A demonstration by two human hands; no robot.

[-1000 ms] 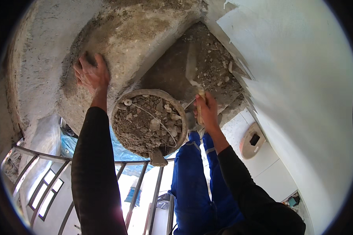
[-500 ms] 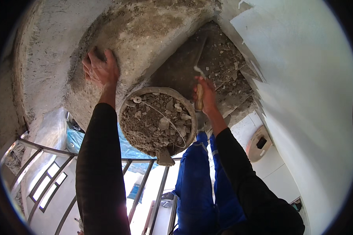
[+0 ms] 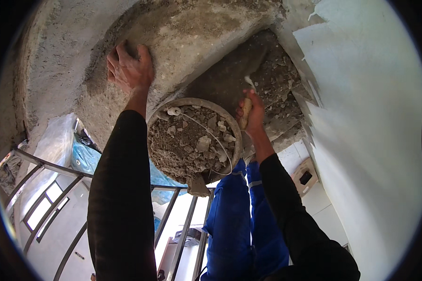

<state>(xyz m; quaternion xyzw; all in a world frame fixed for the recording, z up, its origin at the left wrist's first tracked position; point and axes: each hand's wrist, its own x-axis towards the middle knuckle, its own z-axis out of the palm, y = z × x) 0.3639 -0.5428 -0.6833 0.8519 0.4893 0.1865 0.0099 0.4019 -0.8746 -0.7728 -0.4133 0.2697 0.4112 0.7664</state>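
Observation:
My left hand (image 3: 131,69) rests on the rough concrete step (image 3: 183,44), its fingers apart and bent against the surface. It holds nothing. My right hand (image 3: 254,116) is wrapped round the wooden handle of a trowel (image 3: 246,108). The trowel's pale metal neck points away from me, and its dark blade lies over the lower step surface (image 3: 215,75), hard to make out against it. Loose rubble (image 3: 282,77) is scattered just right of the blade. Between my arms stands a round bucket (image 3: 237,145) heaped with grey debris (image 3: 183,145), its wire handle folded across the top.
A white, partly plastered wall (image 3: 361,117) rises on the right. Metal railing (image 3: 56,169) curves along the lower left, with blue plastic sheeting (image 3: 84,157) beyond it. My blue-trousered legs (image 3: 227,220) are below the bucket. A tan board with a dark opening (image 3: 305,177) stands lower right.
The whole view has shifted slightly. The trowel and my right hand appear a little further right, still over the lower step. My left hand stays on the concrete.

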